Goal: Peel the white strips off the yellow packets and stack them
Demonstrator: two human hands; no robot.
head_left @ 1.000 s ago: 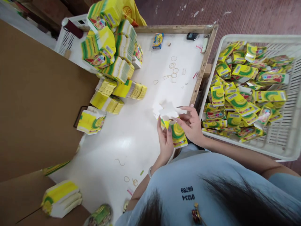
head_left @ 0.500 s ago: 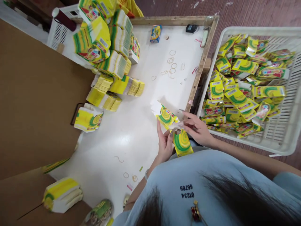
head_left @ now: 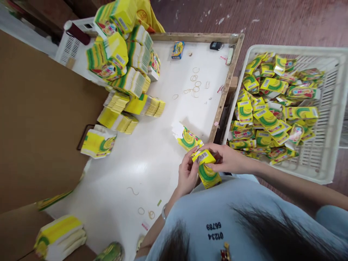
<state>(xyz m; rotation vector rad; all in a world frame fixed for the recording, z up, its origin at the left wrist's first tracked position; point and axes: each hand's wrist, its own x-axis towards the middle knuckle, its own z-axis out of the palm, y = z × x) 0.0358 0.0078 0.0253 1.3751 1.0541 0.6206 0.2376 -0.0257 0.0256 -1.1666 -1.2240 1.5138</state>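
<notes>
A small yellow and green carton (head_left: 208,174) with a barcode on its top flap is between my two hands at the table's near edge. My left hand (head_left: 187,172) grips its left side, thumb near the barcode. On the right side my right hand (head_left: 224,159) has its fingers and thumb closed on the same carton. Just beyond my fingertips lies another flat carton (head_left: 187,137) with white end flaps spread, on the white table (head_left: 152,152). Its near end is partly hidden by my hands.
Right of the table stands a white plastic crate (head_left: 323,145) holding many yellow cartons. Stacks of flat cartons (head_left: 136,79) rise at the back left. Rubber bands (head_left: 196,85), a blue box (head_left: 177,50) and a black object (head_left: 215,45) lie toward the back. Wooden edging (head_left: 227,92) borders the table.
The carton's top flap, open half a second ago, is now folded down with its barcode showing. Both hands have closed in around it. The whole view has shifted slightly.
</notes>
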